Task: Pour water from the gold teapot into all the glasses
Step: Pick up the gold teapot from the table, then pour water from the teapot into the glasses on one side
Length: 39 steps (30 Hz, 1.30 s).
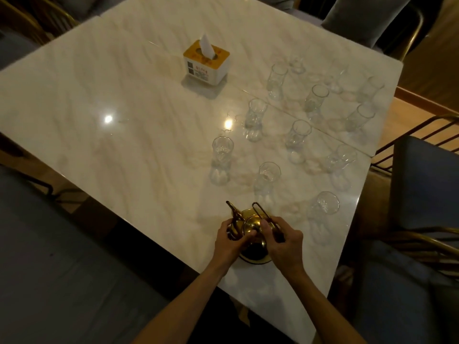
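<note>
Single head-worn wide-angle view, looking forward and steeply down from above the near corner of the counter (124, 120). Both forearms enter from the bottom edge, close to the lens. Counter fills most of the frame, its far edge near the top. Wide-angle bending shows at the margins. No second view supplied

Both hands (233, 238) grip the gold teapot (250, 227).
</note>
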Motion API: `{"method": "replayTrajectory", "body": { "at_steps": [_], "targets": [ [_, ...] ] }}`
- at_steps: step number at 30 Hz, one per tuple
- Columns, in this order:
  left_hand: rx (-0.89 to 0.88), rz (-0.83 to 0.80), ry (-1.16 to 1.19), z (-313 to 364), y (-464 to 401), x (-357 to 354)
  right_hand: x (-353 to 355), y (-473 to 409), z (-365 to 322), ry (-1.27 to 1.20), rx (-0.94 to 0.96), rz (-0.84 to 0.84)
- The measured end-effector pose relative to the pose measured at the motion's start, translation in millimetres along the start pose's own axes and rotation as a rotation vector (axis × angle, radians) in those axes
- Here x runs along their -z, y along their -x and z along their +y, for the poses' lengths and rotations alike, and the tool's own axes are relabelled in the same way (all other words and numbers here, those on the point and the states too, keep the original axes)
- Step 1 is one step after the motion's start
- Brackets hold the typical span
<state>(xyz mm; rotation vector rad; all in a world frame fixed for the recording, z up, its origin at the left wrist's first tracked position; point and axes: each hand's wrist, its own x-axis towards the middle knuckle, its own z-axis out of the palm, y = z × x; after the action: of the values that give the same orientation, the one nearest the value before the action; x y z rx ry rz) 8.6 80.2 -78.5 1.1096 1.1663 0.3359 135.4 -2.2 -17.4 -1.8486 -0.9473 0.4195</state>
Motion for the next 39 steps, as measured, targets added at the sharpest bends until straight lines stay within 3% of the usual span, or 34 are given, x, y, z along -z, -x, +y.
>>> {"method": "replayTrajectory", "body": {
  "at_steps": [11, 26, 39],
  "targets": [
    [0.022, -0.042, 0.082, 0.5, 20.5, -21.5, 29.0, 16.9, -4.4, -0.014, 0.071, 0.069],
    [-0.2, -0.166, -0.052, 47.3, 48.7, -115.8, 144.8, 15.3, -20.5, -0.095, 0.076, 0.352],
    [-0.2, -0.144, 0.009, 48.7, 65.8, -232.1, 257.0, -5.1, 32.1, -0.129, 0.123, 0.232]
  ]
}}
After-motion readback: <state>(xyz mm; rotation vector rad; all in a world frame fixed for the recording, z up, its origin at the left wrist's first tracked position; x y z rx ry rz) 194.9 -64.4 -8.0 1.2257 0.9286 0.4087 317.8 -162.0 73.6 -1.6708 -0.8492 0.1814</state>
